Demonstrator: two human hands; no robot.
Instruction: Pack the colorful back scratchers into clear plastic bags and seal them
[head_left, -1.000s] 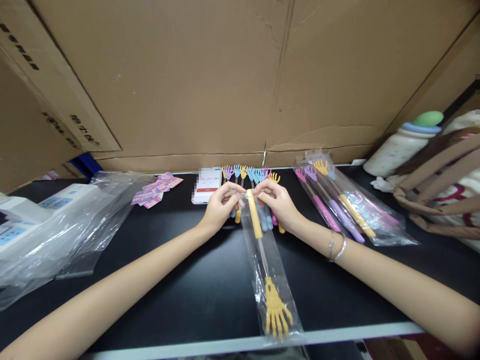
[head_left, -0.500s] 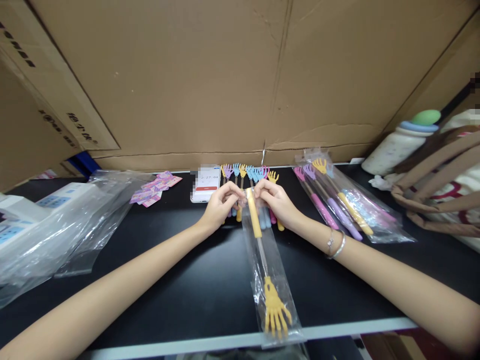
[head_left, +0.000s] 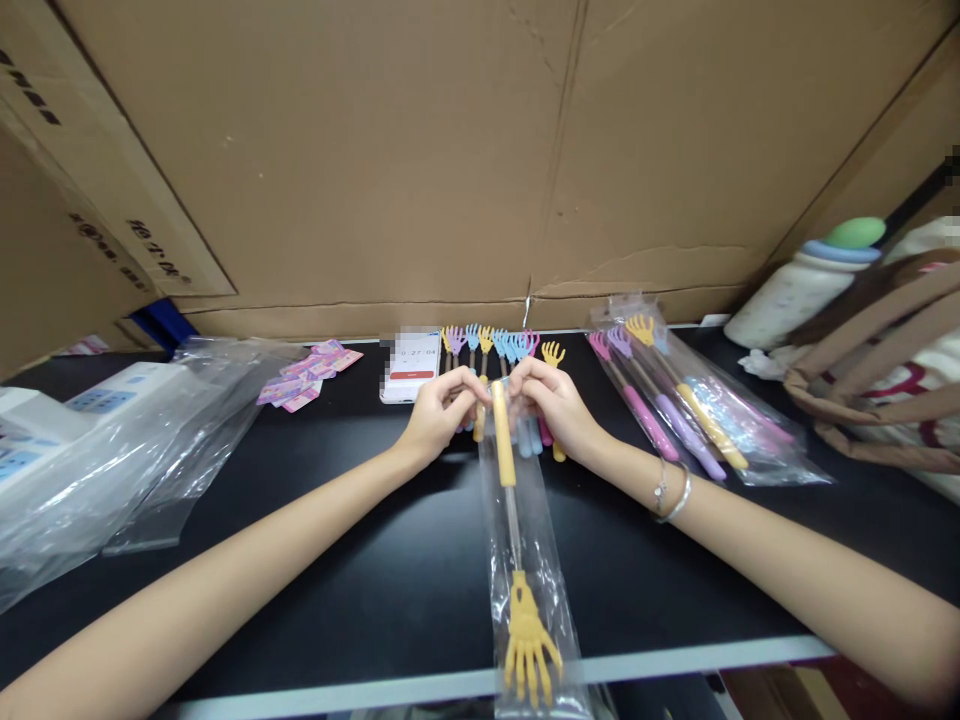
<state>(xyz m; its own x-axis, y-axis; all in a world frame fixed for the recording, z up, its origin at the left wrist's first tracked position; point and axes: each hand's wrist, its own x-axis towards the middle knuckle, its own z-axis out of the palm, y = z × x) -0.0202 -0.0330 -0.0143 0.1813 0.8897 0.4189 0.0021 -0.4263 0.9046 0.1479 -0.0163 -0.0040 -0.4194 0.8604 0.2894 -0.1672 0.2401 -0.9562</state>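
Observation:
A yellow back scratcher (head_left: 510,540) with a hand-shaped head lies inside a long clear plastic bag (head_left: 540,570), head toward me at the table's near edge. My left hand (head_left: 439,412) and my right hand (head_left: 555,405) each pinch the far, open end of that bag, one on either side of the yellow handle. Just behind my fingers lies a row of several loose scratchers (head_left: 499,348) in pastel colours.
Several bagged scratchers (head_left: 690,415) lie at the right. A phone (head_left: 411,366) and pink cards (head_left: 307,372) sit at the back, crumpled clear bags (head_left: 112,450) at the left. Cardboard (head_left: 420,150) walls the back. A bottle (head_left: 806,280) and a handbag (head_left: 885,370) stand far right.
The bagged yellow scratcher has swung slightly, its head moving left and nearer to me. Both hands stay pinched at the bag's far end.

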